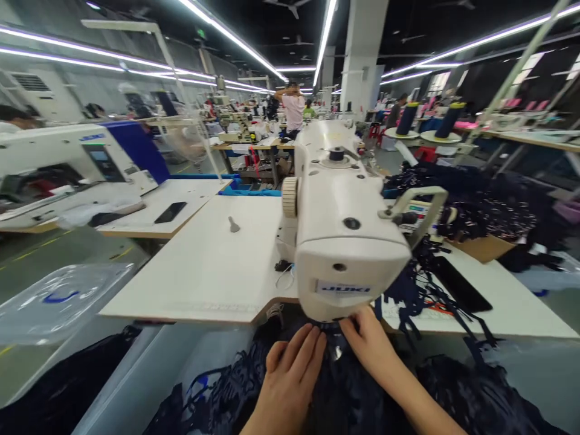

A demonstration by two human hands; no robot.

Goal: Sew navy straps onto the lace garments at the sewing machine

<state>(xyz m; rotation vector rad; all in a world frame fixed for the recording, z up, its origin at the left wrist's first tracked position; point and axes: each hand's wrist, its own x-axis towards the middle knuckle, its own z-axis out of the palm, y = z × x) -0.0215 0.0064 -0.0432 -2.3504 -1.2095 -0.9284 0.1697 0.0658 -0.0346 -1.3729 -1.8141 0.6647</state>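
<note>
Dark navy fabric (pixel 335 386) hangs at the front edge of a white sewing machine (pixel 348 241) marked JUKI and gathers below its head. My left hand (pixel 290 377) is at the left of the head, palm down. Its fingers are closed together with their tips on the fabric, and its thumb is hidden. My right hand (pixel 369 341) reaches in from the right and grips the fabric close under the head. The machine head covers some of its fingertips. The needle area is hidden from view.
The white sewing table (pixel 203 260) bears a small grey metal piece (pixel 233 225). Navy strips (pixel 410 290) and a black phone (pixel 460 284) lie on the right. Thread cones (pixel 408 118) stand behind. Another phone (pixel 171 212) and a clear plastic bin lid (pixel 63 296) are left. People are farther back.
</note>
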